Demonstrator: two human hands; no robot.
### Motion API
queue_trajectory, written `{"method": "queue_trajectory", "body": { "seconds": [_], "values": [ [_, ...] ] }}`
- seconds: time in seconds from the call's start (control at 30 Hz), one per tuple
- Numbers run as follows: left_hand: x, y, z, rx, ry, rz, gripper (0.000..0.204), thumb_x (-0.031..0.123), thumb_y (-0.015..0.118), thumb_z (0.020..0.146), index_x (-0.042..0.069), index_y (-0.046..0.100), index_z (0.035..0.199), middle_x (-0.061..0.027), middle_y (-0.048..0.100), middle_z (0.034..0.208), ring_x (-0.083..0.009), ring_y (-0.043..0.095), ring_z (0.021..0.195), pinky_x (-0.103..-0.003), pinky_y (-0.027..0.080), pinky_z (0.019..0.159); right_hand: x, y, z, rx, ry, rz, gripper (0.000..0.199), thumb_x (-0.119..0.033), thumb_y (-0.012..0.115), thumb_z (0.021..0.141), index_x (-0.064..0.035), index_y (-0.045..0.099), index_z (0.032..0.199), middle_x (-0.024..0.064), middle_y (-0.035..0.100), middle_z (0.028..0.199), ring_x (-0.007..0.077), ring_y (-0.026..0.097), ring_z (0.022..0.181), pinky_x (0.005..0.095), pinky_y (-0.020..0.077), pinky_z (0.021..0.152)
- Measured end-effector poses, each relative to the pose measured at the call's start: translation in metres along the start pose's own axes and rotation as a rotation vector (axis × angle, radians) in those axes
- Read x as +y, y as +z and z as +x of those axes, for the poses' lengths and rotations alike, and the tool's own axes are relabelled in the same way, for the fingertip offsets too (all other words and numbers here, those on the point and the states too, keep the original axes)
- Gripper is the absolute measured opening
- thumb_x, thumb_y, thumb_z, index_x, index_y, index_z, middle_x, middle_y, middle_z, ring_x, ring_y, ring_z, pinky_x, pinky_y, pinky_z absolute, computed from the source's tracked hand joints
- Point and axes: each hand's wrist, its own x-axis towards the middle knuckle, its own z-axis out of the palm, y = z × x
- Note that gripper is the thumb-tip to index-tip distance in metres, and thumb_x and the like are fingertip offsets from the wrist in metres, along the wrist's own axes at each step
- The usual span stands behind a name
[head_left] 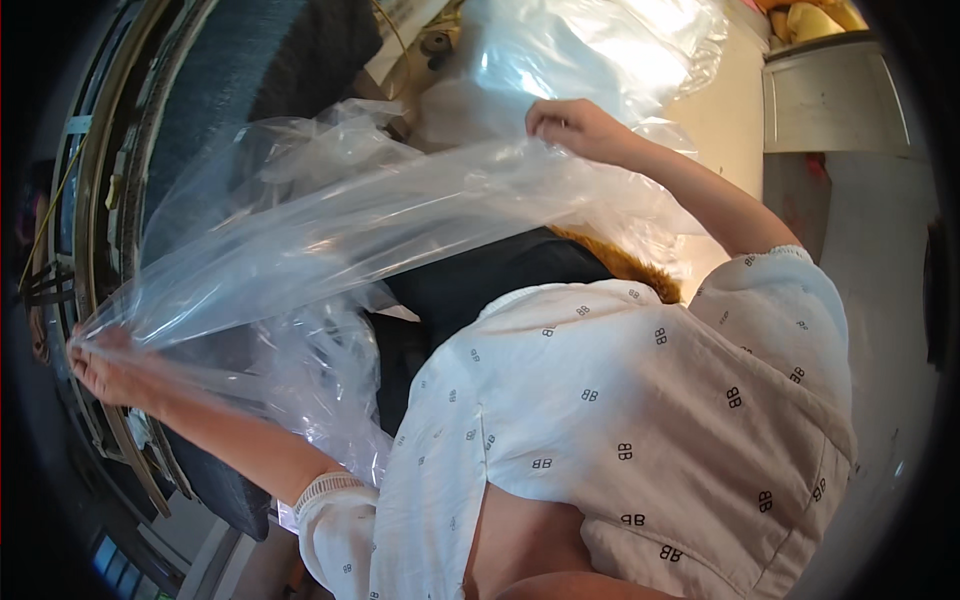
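Observation:
A large sheet of clear plastic film (330, 235) is stretched taut between my two hands, slanting from lower left to upper right. At the far left, my left hand (105, 368) is closed on one end of it, partly seen through the film. My right hand (575, 128), held up near the top middle, pinches the other end with curled fingers. Loose, crumpled folds of the film hang below over my dark-clad lap (500, 280). Whether the film is a single sheet or a bag, I cannot tell.
More shiny plastic (590, 50) lies heaped at the top. Brown fur (625, 262) shows beside my lap. Dark grey fabric (310, 60) covers a surface at upper left, alongside metal rails (100, 230). A pale cabinet (835, 95) stands at upper right.

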Motion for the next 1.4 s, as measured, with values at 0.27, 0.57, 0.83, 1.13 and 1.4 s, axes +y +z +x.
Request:
{"method": "queue_trajectory", "body": {
  "seconds": [0.27, 0.57, 0.83, 1.13, 1.4],
  "values": [
    [-0.001, -0.062, -0.006, 0.189, -0.136, 0.181, 0.019, 0.020, 0.055, 0.086, 0.003, 0.055, 0.095, -0.0095, 0.060, 0.081, -0.0161, 0.057, 0.068, -0.025, 0.048, 0.057, -0.012, 0.014, -0.049, -0.373, 0.017, -0.033, 0.033, -0.025, 0.058, 0.078, -0.0097, 0.050, 0.106, 0.0081, 0.057, 0.094, 0.0246, 0.054, 0.088, 0.0362, 0.0454, 0.069],
    [0.006, -0.105, -0.030, 0.236, -0.078, 0.307, 0.020, 0.017, 0.047, 0.090, 0.001, 0.053, 0.100, -0.0089, 0.059, 0.086, -0.0158, 0.056, 0.072, -0.026, 0.048, 0.064, 0.021, -0.068, -0.029, 0.508, 0.164, -0.657, 0.015, -0.012, 0.051, 0.076, -0.0073, 0.062, 0.085, 0.0125, 0.060, 0.087, 0.0300, 0.059, 0.081, 0.0409, 0.0460, 0.070],
    [-0.010, -0.205, -0.022, 0.343, -0.229, 0.923, 0.033, 0.022, 0.050, 0.088, -0.004, 0.056, 0.107, -0.0182, 0.059, 0.102, -0.0278, 0.058, 0.088, -0.034, 0.045, 0.080, 0.025, -0.156, 0.037, 0.798, 0.208, -0.650, 0.016, -0.014, 0.050, 0.075, -0.0050, 0.060, 0.085, 0.0138, 0.061, 0.085, 0.0293, 0.059, 0.083, 0.0386, 0.0465, 0.072],
    [0.016, -0.410, -0.095, 0.710, -0.299, 1.201, 0.025, 0.018, 0.056, 0.077, -0.004, 0.064, 0.085, -0.0183, 0.064, 0.090, -0.0304, 0.061, 0.081, -0.040, 0.048, 0.073, 0.007, -0.155, 0.094, 0.825, 0.191, -0.556, 0.016, -0.012, 0.047, 0.081, -0.0013, 0.058, 0.086, 0.0150, 0.061, 0.084, 0.0272, 0.060, 0.078, 0.0349, 0.0466, 0.068],
    [0.044, -0.412, -0.143, 0.706, -0.603, 1.306, 0.031, 0.023, 0.052, 0.080, -0.004, 0.063, 0.089, -0.0208, 0.062, 0.092, -0.0320, 0.060, 0.083, -0.041, 0.048, 0.074, 0.030, 0.073, 0.045, 0.205, -0.069, -0.182, 0.052, -0.042, 0.064, 0.075, -0.0101, 0.050, 0.114, 0.0096, 0.061, 0.098, 0.0207, 0.059, 0.083, 0.0326, 0.0461, 0.074]
  ]
}}
